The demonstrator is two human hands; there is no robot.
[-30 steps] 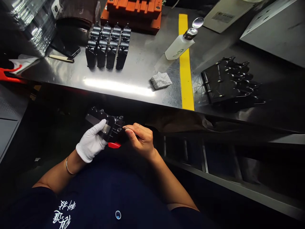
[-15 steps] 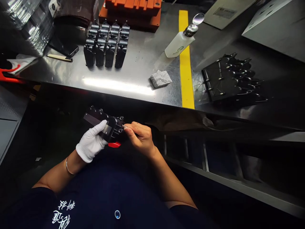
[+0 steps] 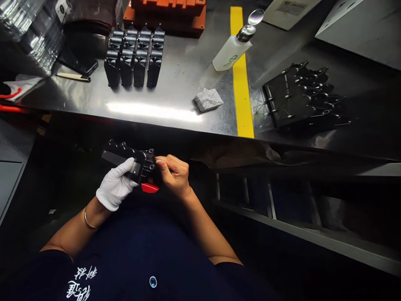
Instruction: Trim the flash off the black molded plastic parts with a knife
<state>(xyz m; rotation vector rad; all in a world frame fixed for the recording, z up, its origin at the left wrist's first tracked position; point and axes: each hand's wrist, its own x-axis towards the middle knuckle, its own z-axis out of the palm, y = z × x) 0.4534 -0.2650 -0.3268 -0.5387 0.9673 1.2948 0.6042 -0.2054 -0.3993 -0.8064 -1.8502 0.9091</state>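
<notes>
In my left hand [image 3: 113, 187], which wears a white glove, is a black molded plastic part [image 3: 142, 158] with a flat plate and rounded ridges; the thumb lies across its face. My bare right hand [image 3: 174, 174] is pinched closed at the part's right end, close to its ring-shaped holes. What the fingertips grip is too small and dark to name. A red piece [image 3: 150, 187] shows just below the part; I cannot tell what it belongs to. Both hands are in front of the metal bench [image 3: 175, 98], below its edge.
Several similar black parts [image 3: 141, 69] stand in a row on the bench. Nearby are a crumpled white wad [image 3: 208, 99], a white bottle [image 3: 232, 52], yellow tape [image 3: 241, 92], a pen-like tool [image 3: 72, 77] and an orange block [image 3: 166, 21]. More black parts [image 3: 300, 96] sit at right.
Both hands and the black part have shifted slightly left in the picture. A thin light sliver seen at the right fingertips earlier no longer shows clearly. The bench has shifted a little in view.
</notes>
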